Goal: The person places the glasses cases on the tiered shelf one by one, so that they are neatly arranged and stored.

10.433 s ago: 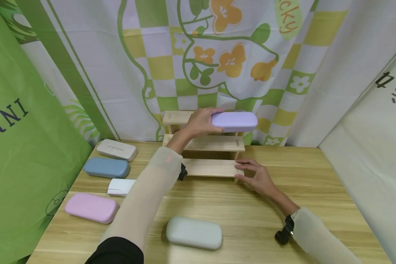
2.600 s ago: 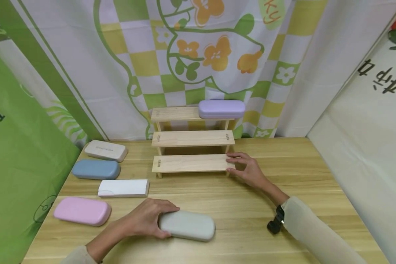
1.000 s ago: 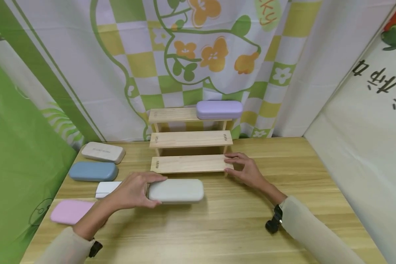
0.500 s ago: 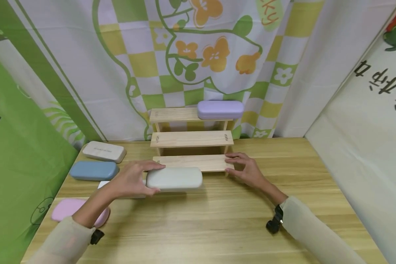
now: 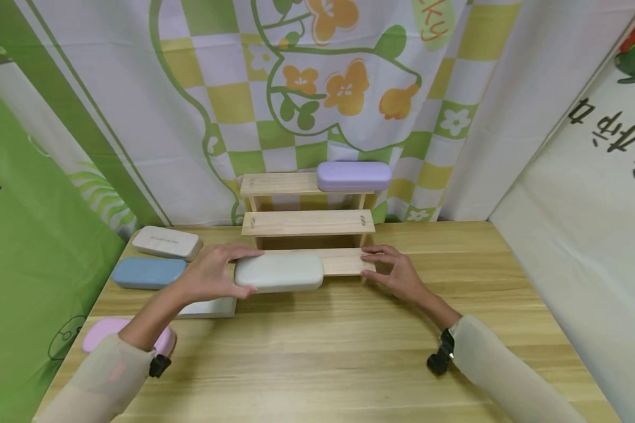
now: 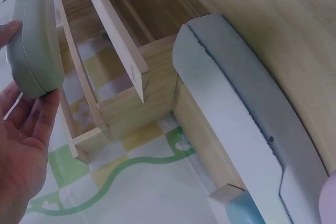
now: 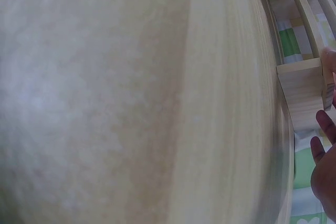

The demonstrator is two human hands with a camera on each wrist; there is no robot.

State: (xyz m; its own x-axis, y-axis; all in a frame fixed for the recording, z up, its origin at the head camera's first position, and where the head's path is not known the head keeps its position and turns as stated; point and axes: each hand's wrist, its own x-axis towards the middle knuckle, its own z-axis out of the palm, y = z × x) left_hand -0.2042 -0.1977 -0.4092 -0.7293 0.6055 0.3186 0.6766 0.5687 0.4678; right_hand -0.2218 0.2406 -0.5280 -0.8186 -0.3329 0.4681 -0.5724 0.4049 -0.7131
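Observation:
In the head view my left hand (image 5: 209, 275) grips the left end of a pale grey-green glasses case (image 5: 279, 271), thumb at the near side and fingers at the far side. The case is held up, overlapping the left part of the lowest board of a three-step wooden display rack (image 5: 308, 223). The left wrist view shows the case (image 6: 38, 40) clear of the rack's boards. My right hand (image 5: 402, 277) holds the right end of that lowest board between thumb and fingers. A lilac glasses case (image 5: 354, 176) lies on the right of the top step.
At the table's left are an off-white case (image 5: 167, 242), a blue case (image 5: 148, 272), a white case (image 5: 211, 308) and a pink case (image 5: 106, 330), the last three partly behind my left arm. A patterned curtain (image 5: 349, 88) hangs right behind the rack.
The lilac case went from my left hand onto the top step. My left hand then took the grey-green case from the table and raised it toward the lowest board. My right hand stayed put.

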